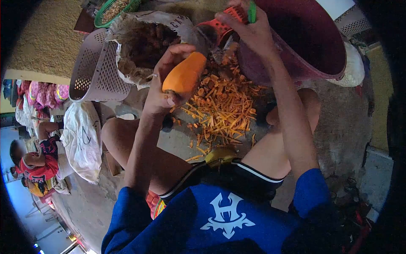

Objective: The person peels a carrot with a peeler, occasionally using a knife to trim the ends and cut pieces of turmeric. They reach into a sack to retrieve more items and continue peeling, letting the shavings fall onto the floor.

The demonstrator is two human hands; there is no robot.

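Observation:
My left hand (167, 86) is wrapped round a thick, peeled orange carrot (185, 75), held tilted above the floor. Higher up and to the right, my right hand (253, 31) has its fingers closed round a small tool with a green handle (252, 12). Part of that tool is hidden by the fingers. Just past the right hand is a red perforated piece (222, 27), perhaps a basket or a shoe. A heap of orange peelings (224, 110) lies on the floor between my legs, below both hands.
An open white sack (169, 21) with dark brown contents stands beside a perforated grey basket (101, 63). A large maroon tub (304, 67) is at the upper right. A green basket (105, 19) stands behind. At the left are a white sack (82, 139) and another person (40, 163).

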